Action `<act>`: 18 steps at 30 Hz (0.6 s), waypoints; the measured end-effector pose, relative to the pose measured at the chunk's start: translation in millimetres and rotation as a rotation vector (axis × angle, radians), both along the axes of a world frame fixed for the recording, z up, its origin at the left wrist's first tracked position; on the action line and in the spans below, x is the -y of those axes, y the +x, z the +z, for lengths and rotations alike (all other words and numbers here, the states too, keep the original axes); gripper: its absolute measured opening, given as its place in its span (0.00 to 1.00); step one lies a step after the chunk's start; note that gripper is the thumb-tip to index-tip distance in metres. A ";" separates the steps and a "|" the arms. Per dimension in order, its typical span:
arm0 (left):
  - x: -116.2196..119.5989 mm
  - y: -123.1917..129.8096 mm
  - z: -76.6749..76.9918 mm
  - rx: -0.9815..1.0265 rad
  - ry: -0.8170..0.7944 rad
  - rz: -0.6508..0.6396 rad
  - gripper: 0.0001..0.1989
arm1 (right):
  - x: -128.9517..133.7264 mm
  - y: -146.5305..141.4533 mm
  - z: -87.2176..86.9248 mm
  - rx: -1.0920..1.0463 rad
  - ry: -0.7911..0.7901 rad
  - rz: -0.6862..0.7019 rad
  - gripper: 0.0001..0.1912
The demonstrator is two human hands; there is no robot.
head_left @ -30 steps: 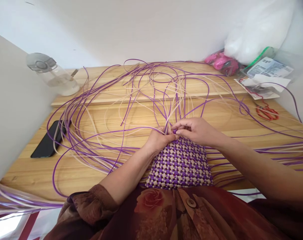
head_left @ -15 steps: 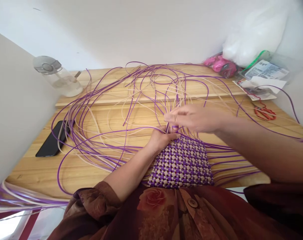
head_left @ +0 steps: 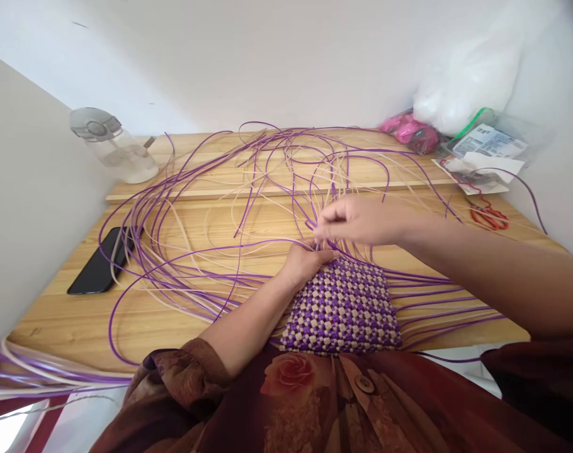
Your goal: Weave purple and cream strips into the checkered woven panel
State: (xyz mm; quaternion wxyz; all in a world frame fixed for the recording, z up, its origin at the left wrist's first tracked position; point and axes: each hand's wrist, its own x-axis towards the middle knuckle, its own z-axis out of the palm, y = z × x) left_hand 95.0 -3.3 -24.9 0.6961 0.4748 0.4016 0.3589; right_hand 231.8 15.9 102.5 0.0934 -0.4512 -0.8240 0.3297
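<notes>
A purple and beige woven panel [head_left: 346,308] lies at the table's front edge against my clothing, with long loose strands running out from its sides and far edge. My left hand [head_left: 308,263] grips its far left corner, thumb on top and fingers underneath. Just above that corner, my right hand [head_left: 357,220] pinches a purple strand [head_left: 310,224] between thumb and fingertips. The exact hold is partly hidden behind the fingers. Purple and beige strands [head_left: 154,226] sweep in a wide loop over the left and back of the wooden table [head_left: 73,321].
At the left lies a black phone [head_left: 100,261] under some strands, and a clear bottle with a grey lid [head_left: 114,148] stands behind it. Red-handled scissors [head_left: 489,218], a plastic packet [head_left: 489,141], a pink bundle [head_left: 409,131] and a white bag [head_left: 466,82] are at the right.
My right hand has come slightly down and its fingertips have closed near the corner of the woven panel. The left hand keeps its grip. The view has shifted slightly.
</notes>
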 end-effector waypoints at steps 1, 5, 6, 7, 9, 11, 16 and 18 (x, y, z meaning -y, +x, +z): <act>0.4 -0.4 0.2 0.003 -0.012 0.001 0.11 | -1.6 -2.3 8.6 -0.107 -0.069 -0.051 0.20; 1.6 -0.3 1.5 0.000 0.049 0.031 0.12 | -9.5 -3.2 10.3 -0.165 -0.205 -0.006 0.23; 1.6 0.1 1.6 -0.001 0.074 0.038 0.11 | -10.4 -1.5 2.3 -0.064 -0.203 0.050 0.20; 1.4 0.5 1.6 0.004 0.092 0.039 0.10 | -10.5 0.2 -6.5 0.048 -0.178 0.102 0.17; 1.2 0.9 1.7 0.017 0.106 0.029 0.09 | -8.2 1.3 -17.6 0.216 -0.066 0.158 0.14; 1.5 0.7 2.8 0.015 0.094 0.022 0.09 | -4.4 -3.2 -10.1 0.173 0.023 0.129 0.15; 3.7 -0.6 6.9 -0.045 0.002 0.030 0.11 | -7.1 -23.0 58.8 -0.695 -0.079 -0.112 0.22; 3.4 -0.1 6.5 -0.040 -0.004 0.034 0.11 | -13.5 -22.0 63.4 -0.671 -0.071 -0.117 0.26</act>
